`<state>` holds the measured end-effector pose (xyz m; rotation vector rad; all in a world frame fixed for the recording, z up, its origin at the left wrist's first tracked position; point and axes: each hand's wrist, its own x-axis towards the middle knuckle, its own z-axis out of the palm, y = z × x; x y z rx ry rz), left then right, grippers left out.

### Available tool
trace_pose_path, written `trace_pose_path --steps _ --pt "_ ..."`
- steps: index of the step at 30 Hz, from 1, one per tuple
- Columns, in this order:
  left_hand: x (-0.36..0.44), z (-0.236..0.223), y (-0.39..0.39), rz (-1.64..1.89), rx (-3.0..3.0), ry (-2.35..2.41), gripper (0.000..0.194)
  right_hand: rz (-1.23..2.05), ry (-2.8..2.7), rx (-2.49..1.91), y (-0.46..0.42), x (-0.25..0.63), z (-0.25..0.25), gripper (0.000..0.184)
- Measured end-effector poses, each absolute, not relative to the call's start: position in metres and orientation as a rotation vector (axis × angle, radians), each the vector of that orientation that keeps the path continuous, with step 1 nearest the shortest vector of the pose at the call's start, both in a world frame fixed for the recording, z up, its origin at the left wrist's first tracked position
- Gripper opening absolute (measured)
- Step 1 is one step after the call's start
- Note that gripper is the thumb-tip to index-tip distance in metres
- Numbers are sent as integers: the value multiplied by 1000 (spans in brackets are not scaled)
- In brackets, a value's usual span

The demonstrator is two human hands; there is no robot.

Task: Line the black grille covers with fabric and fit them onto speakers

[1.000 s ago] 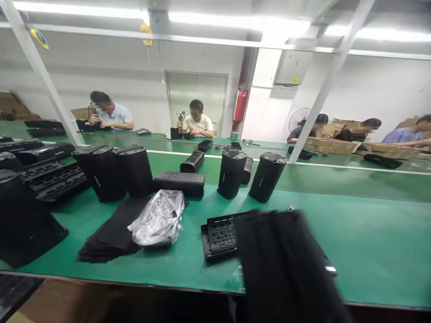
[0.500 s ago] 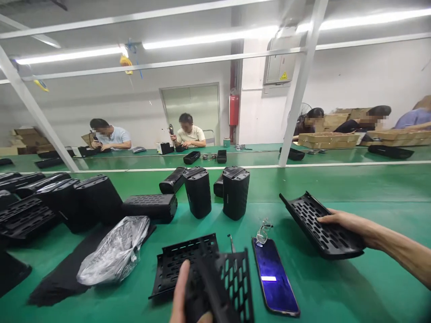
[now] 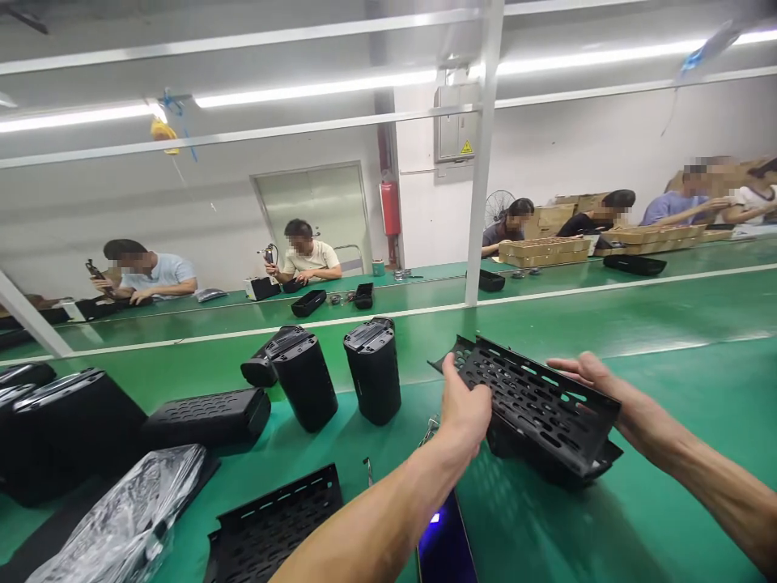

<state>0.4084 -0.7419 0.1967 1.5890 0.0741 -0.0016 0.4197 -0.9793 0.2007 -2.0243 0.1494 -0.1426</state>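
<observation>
Both hands have come up over the green workbench (image 3: 661,526), the left hand (image 3: 466,405) curled around the left end of a black perforated grille panel (image 3: 540,401) held above the surface, the right hand (image 3: 583,372) spread open by its right end, with a second grille panel (image 3: 273,526) at lower left and upright black speaker housings (image 3: 371,371) beyond.

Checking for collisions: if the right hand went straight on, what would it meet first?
The right hand would meet the black perforated panel, its upper edge just ahead; depth hides any contact.
</observation>
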Motion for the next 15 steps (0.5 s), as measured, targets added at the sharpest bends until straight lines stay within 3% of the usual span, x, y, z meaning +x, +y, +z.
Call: trace_pose_path --steps 2,7,15 --pt "423 197 -757 -13 1648 58 106 -30 90 -1950 -986 415 214 69" --pt "432 200 -778 -43 1803 -8 107 127 65 -1984 -993 420 220 25" --pt "419 224 -766 -130 2094 -159 95 146 89 -2002 -997 426 201 35"
